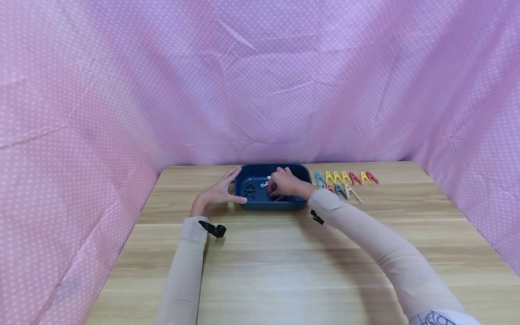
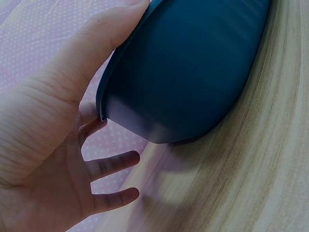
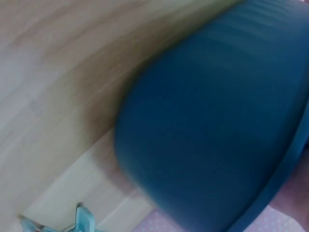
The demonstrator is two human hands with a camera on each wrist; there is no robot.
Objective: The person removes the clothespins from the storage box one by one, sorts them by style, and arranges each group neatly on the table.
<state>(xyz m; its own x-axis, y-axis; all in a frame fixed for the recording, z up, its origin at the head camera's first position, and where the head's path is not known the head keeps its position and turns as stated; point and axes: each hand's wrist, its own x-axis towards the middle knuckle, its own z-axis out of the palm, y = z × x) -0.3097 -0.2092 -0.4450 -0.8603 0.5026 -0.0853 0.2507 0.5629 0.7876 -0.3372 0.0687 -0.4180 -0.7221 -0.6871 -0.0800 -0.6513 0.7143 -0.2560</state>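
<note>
A dark blue plastic basin point(image 1: 274, 206) stands at the table's back edge. My left hand point(image 1: 219, 192) spans its left end with fingers spread, the thumb along the near rim; in the left wrist view the thumb lies on the rim. My right hand point(image 1: 286, 183) reaches into the basin with bent fingers pointing down. What its fingertips hold, if anything, is hidden. Left of that hand lie a dark clip point(image 1: 249, 190) and a small white piece point(image 1: 264, 184). A brownish stick-like piece point(image 1: 279, 197) shows below it. In the right wrist view the basin's outer wall hides most of the hand.
Right of the basin, clothes pegs lie in two rows: light blue point(image 1: 320, 178), yellow point(image 1: 336, 177) and red point(image 1: 355, 178) ones behind, with red, dark blue point(image 1: 340, 191) and white point(image 1: 352, 193) ones in front. A pink dotted curtain point(image 1: 276, 90) surrounds the wooden table point(image 1: 260, 271).
</note>
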